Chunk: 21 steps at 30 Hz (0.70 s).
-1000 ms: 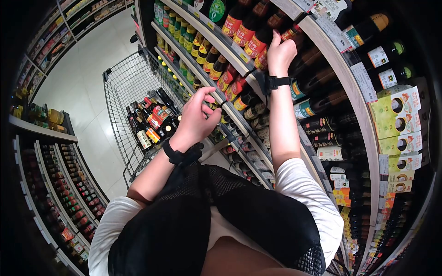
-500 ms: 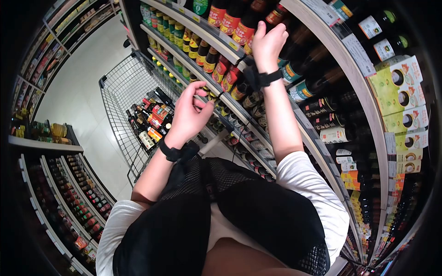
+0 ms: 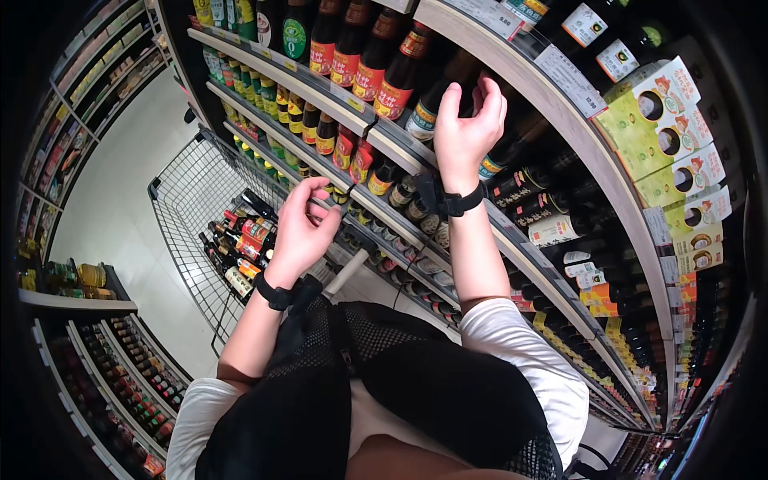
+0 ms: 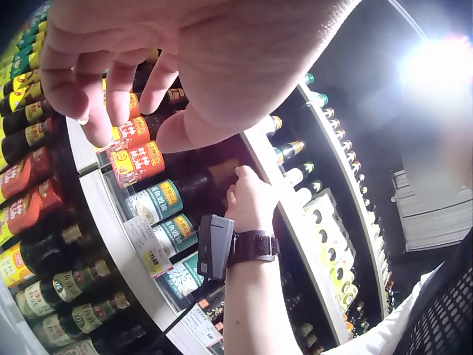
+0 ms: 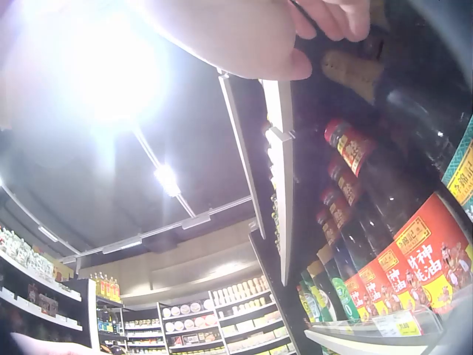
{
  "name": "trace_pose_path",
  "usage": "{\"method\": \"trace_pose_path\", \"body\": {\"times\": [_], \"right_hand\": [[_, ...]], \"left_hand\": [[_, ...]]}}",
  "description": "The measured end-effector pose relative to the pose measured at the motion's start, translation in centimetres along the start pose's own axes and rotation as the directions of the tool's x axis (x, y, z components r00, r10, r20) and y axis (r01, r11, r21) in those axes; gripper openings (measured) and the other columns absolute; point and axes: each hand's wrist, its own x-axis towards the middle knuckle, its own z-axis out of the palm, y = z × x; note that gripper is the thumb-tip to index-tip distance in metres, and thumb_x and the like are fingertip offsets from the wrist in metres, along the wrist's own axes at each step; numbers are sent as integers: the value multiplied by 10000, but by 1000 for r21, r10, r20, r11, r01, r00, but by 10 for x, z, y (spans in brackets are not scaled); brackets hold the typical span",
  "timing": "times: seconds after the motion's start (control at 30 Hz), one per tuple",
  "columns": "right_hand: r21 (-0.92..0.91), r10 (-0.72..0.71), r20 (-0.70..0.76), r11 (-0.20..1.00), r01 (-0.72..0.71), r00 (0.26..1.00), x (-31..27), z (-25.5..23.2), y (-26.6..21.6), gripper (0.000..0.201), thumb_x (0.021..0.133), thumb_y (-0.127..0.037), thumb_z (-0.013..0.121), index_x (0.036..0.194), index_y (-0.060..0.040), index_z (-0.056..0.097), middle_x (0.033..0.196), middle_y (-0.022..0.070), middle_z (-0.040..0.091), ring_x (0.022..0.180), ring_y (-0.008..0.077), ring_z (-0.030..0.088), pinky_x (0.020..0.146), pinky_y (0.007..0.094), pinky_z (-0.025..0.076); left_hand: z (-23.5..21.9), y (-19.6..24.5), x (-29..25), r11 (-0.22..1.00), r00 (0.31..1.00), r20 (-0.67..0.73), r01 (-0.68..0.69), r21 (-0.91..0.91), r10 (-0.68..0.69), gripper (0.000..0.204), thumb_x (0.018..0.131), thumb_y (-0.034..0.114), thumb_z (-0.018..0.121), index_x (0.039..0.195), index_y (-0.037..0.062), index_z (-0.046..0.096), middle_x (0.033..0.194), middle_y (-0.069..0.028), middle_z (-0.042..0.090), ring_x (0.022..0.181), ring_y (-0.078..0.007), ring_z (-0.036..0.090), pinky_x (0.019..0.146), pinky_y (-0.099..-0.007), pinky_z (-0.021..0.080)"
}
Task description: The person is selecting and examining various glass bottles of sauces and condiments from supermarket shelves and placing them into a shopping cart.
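Observation:
My right hand [image 3: 468, 140] reaches in at the upper shelf, thumb raised and fingers loosely bent. In the left wrist view its fingertips are right at the neck of a dark sauce bottle with a teal label [image 4: 159, 201]. The right wrist view has this hand [image 5: 236, 37] beside a tan bottle neck [image 5: 353, 74]; I cannot tell whether they touch. Left of it stands a row of dark bottles with red labels [image 3: 394, 94]. My left hand [image 3: 298, 240] hovers in front of the lower shelves, fingers loosely curled, holding nothing.
A wire shopping cart [image 3: 178, 210] stands at the left along the shelf, with several bottles [image 3: 254, 232] lying in it. Shelf edges with price tags [image 3: 570, 76] run across the view. Green cartons [image 3: 652, 112] sit on the shelf at right. Another shelf unit [image 3: 76, 300] is at far left.
The view has shifted rightward along the shelf. My right hand has moved from the red-labelled bottles to the teal-labelled ones, its fingers loosening. The left hand stays loosely curled.

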Motion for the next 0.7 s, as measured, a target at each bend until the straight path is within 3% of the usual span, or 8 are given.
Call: {"method": "trace_pose_path", "body": {"times": [0.07, 0.17, 0.27, 0.43, 0.7], "right_hand": [[5, 7, -25, 1000, -6, 1000, 5, 5, 2, 417, 851, -108, 729, 1196, 79, 587, 1040, 231, 619, 943, 378, 635, 849, 439, 523], [-128, 52, 38, 991, -47, 998, 13, 11, -7, 362, 848, -179, 749, 993, 81, 544, 879, 292, 615, 853, 493, 602, 778, 536, 482], [-156, 108, 73, 983, -96, 991, 16, 28, -1, 364, 849, -182, 750, 958, 79, 520, 823, 274, 605, 827, 488, 591, 767, 536, 471], [-212, 202, 123, 962, -173, 972, 29, 42, 2, 327, 820, -146, 710, 664, 108, 576, 698, 327, 629, 744, 503, 663, 712, 551, 540], [-350, 205, 184, 928, -130, 961, 22, 61, 36, 301, 825, -176, 687, 700, 96, 655, 732, 326, 649, 746, 499, 671, 753, 550, 556]], "left_hand": [[2, 3, 1, 1000, 998, 61, 14, 20, -15, 423, 884, -20, 690, 1286, 38, 573, 1075, -8, 576, 739, -29, 545, 673, -204, 481], [4, 5, 1, 998, 997, 70, -17, 61, 13, 413, 884, -21, 689, 1278, 26, 573, 1066, -8, 579, 741, -28, 549, 681, -202, 477], [5, 6, 0, 1000, 991, 129, 18, 24, -21, 391, 891, -22, 684, 1265, 22, 576, 1060, -6, 582, 739, -24, 549, 694, -205, 480], [10, 3, -4, 998, 996, 92, -12, -69, 18, 336, 875, 47, 715, 1195, 25, 616, 990, -38, 617, 705, -68, 582, 645, -244, 504], [5, 9, -4, 999, 981, 194, 33, -23, -28, 344, 911, -16, 674, 1240, 11, 579, 1037, 7, 573, 742, -21, 554, 696, -205, 484]]}}
